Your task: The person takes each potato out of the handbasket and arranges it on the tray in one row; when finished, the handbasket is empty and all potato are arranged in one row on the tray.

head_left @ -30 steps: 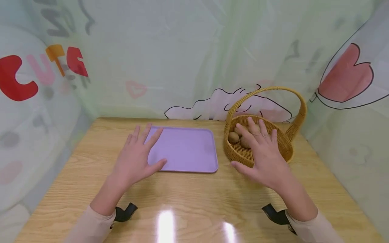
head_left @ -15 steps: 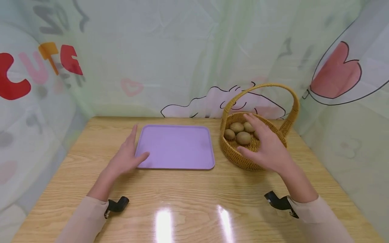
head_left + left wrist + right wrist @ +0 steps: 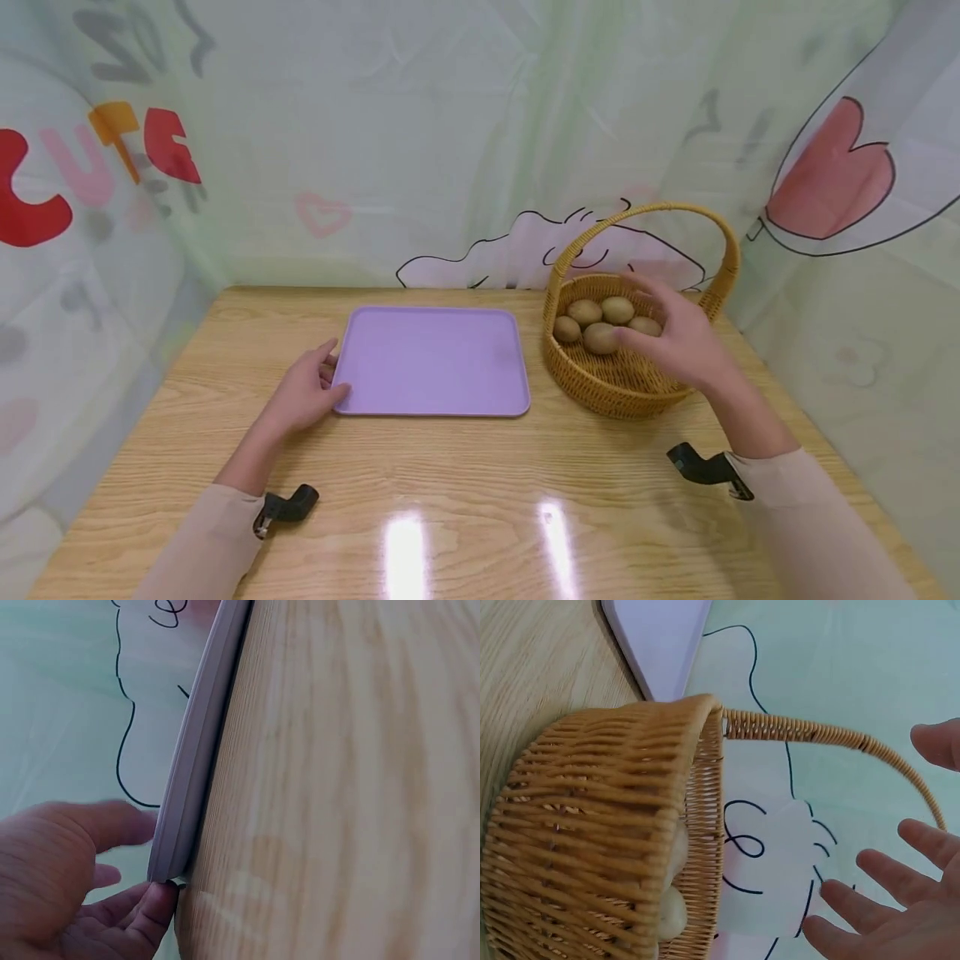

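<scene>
A lilac rectangular tray (image 3: 431, 362) lies flat on the wooden table. My left hand (image 3: 300, 390) is at the tray's left edge, thumb over the rim and fingers bent against the side; the left wrist view shows the fingertips right at the tray's end (image 3: 180, 825). Over the wicker basket (image 3: 615, 400) hovers my right hand (image 3: 678, 342), fingers spread and nothing in them. Several brown kiwis (image 3: 601, 338) sit together inside the basket, towards its left and back. In the right wrist view the basket wall hides most of them.
The basket's tall arched handle (image 3: 667, 205) rises above the right hand. Behind the table (image 3: 450, 483) hangs a printed cloth (image 3: 360, 125), with more cloth along both sides. Light glares off the tabletop near the front.
My left hand has gone from hovering over the tray's left part to its left edge, fingers curling in. My right hand has shifted rightward over the basket, exposing more kiwis.
</scene>
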